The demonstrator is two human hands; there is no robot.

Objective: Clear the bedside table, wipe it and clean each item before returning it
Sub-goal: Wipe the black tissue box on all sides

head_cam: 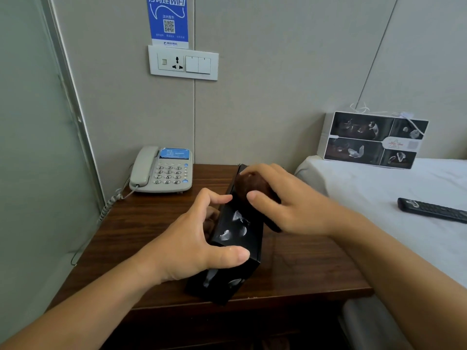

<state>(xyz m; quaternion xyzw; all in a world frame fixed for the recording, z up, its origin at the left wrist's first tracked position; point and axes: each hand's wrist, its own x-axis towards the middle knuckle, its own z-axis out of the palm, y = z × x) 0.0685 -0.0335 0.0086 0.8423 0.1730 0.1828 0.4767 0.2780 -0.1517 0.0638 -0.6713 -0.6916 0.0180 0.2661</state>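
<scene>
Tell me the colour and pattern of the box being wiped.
Black box with pale, whitish shapes printed on it, seen in the head view.

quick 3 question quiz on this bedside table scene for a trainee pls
1. True or false: the remote lies on the table.
2. What does the left hand grip?
3. The right hand presses a brown cloth on: A) the phone B) the black box C) the bed

Key: 1 false, it lies on the bed. 2 the black box. 3 B.
</scene>
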